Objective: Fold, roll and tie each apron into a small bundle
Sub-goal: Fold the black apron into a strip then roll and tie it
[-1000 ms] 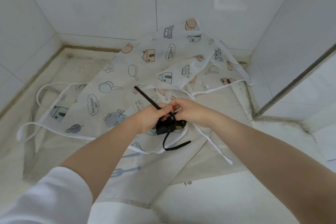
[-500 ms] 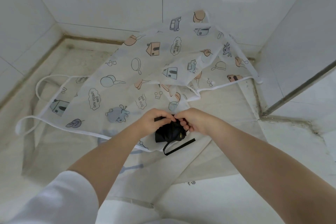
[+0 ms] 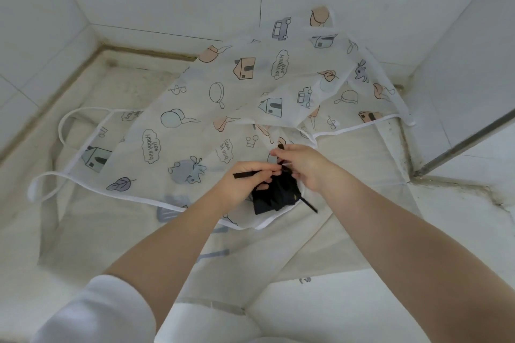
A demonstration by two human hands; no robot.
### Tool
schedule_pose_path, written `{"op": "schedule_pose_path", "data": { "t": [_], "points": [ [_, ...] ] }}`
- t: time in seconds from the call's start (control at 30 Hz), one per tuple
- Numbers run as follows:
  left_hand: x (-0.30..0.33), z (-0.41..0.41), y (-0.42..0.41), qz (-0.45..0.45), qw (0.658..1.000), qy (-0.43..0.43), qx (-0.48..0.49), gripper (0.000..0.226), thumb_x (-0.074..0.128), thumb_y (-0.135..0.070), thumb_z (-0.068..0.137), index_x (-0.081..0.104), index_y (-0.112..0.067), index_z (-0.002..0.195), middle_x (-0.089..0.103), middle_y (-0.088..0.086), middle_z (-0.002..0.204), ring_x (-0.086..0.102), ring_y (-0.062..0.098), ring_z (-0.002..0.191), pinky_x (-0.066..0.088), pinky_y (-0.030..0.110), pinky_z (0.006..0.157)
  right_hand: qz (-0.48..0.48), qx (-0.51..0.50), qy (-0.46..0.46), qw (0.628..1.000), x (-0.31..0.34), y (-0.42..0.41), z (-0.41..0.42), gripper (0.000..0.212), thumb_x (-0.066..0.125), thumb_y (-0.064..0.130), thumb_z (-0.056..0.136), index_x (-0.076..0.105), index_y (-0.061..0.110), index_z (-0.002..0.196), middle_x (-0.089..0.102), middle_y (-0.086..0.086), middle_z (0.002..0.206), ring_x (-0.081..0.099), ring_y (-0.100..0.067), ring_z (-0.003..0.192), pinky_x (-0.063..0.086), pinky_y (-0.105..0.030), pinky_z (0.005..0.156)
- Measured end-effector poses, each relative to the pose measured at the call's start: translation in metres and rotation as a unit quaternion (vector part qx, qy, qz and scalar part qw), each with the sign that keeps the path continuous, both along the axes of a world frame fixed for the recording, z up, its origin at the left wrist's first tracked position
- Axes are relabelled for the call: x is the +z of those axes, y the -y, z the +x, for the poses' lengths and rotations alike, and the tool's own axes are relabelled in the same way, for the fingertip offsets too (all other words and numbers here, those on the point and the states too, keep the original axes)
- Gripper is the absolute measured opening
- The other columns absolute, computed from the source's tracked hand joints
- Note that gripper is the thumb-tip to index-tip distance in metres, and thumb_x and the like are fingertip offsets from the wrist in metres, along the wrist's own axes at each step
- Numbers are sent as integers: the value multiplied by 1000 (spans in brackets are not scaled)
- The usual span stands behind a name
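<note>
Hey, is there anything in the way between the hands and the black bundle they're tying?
Nothing visible. The left hand pinches one black strap and the right hand grips another directly above the black bundle, which lies on the printed apron.

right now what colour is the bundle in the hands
Black, seen in the head view: the bundle.
</note>
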State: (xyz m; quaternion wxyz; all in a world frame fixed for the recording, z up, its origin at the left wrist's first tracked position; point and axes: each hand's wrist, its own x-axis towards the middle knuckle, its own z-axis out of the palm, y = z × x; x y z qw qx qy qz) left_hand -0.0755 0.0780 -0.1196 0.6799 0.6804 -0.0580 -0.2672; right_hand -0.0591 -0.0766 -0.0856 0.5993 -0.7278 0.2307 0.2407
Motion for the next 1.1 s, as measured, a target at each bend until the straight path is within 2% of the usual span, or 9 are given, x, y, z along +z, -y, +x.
{"op": "schedule_pose_path", "data": {
  "t": [0.13, 0.2, 0.3, 0.43, 0.63, 0.77, 0.87, 1.0, 1.1],
  "points": [
    [-2, -1, 3, -11, 998, -33, 60, 31, 31, -18, 103, 54, -11, 83, 61, 1, 94, 56, 10, 80, 50, 21, 76, -4, -33, 128, 991, 4, -8, 4, 22, 46, 17, 98, 62, 13, 84, 63, 3, 92, 53, -16, 95, 42, -23, 78],
    [-8, 1, -1, 2, 990, -38, 134, 32, 31, -19, 103, 57, -12, 85, 63, 0, 91, 58, 12, 85, 49, 21, 78, 131, -52, 158, 977, 5, -17, 5, 31, 36, 15, 102, 58, 9, 80, 66, -2, 84, 61, -17, 84, 50, -30, 86],
    [-20, 3, -15, 44, 977, -31, 208, 25, 37, -14, 100, 58, -8, 87, 61, 2, 84, 57, 18, 84, 46, 22, 73, 337, -117, 115, 927, 4, -23, 5, 34, 29, 17, 104, 47, 9, 76, 55, -3, 65, 49, -12, 54, 46, -23, 60],
    [-35, 9, -45, 174, 977, 12, 119, 27, 29, -6, 100, 44, -14, 80, 54, 11, 72, 51, 22, 63, 44, 28, 61, 59, 6, 81, 995, -13, -11, 4, 33, 34, 14, 101, 44, 12, 70, 34, 0, 57, 25, -8, 44, 22, -19, 44],
    [-29, 22, -43, 227, 969, 1, 100, 23, 30, -17, 101, 49, -19, 88, 46, 1, 69, 45, 19, 60, 40, 30, 60, -219, 218, 58, 949, -20, -16, 3, 33, 38, 11, 97, 46, 15, 65, 42, 3, 62, 37, -9, 53, 31, -16, 47],
    [6, 33, -23, 99, 986, -68, 118, 24, 34, -19, 101, 48, -17, 82, 33, -4, 50, 29, 7, 37, 25, 17, 36, -231, 263, 15, 936, -17, -21, 3, 30, 37, 13, 99, 42, 13, 69, 45, -1, 68, 42, -15, 63, 36, -17, 55],
    [25, 38, -3, 63, 993, -60, 73, 24, 36, -18, 101, 49, -17, 81, 33, -2, 53, 29, 8, 42, 25, 18, 40, -248, 314, -6, 916, -11, -28, 4, 27, 47, 24, 93, 39, 13, 70, 41, -1, 69, 39, -17, 67, 30, -30, 62],
    [24, 37, 11, 62, 994, -47, 72, 24, 37, -16, 101, 51, -18, 81, 35, 0, 57, 32, 10, 50, 32, 13, 39, -184, 298, -34, 936, -5, -23, 6, 26, 54, 29, 88, 44, 14, 69, 46, -1, 66, 41, -15, 61, 31, -26, 59],
    [21, 38, 12, 31, 991, -47, 119, 16, 41, -20, 100, 51, -16, 89, 40, 0, 61, 36, 10, 52, 34, 11, 42, -234, 304, -25, 923, -10, -25, 9, 32, 43, 32, 96, 48, 10, 72, 52, -3, 67, 47, -17, 61, 38, -26, 59]
  ]
}}
